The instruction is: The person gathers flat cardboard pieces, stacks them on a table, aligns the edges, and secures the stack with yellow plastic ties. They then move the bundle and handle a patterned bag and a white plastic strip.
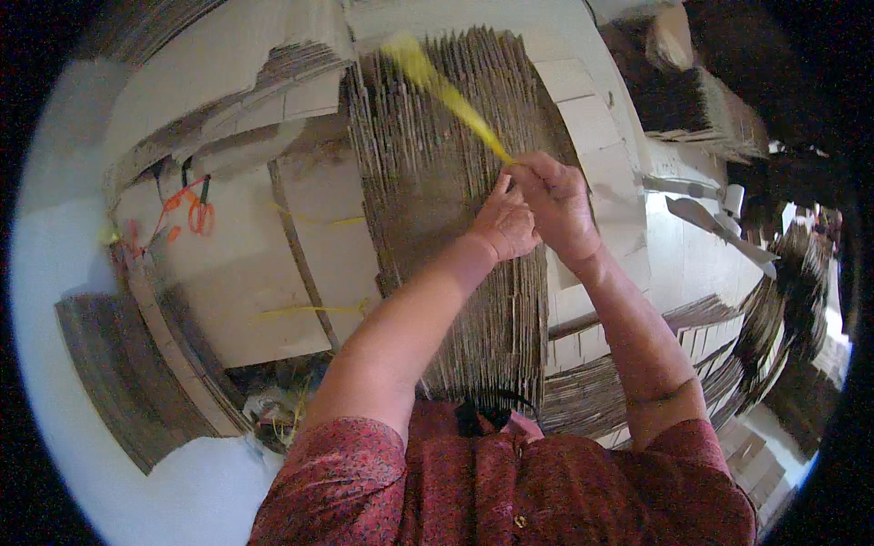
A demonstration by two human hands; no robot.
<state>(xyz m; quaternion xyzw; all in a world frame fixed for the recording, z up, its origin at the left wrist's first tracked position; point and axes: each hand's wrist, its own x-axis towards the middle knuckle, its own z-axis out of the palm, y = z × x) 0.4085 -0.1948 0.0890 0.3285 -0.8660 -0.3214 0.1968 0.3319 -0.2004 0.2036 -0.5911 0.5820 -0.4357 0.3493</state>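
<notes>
My right hand (563,205) is closed on the lower end of a yellow plastic strip (452,102). From there the strip runs up to the far left, its far end blurred. Close against that hand is my left hand (506,224), fingers curled and one digit pointing up near the strip; whatever it grips is hidden. Both hands are over a long bundle of flattened cardboard pieces (428,182), packed tightly with their edges upward.
Left of the bundle lie pale cardboard sheets (241,273) with thin yellow strips (314,310) on them. Orange-handled scissors (201,217) are farther left. More cardboard stacks (583,400) stand at the right, with fan-like grey blades (710,218) beyond.
</notes>
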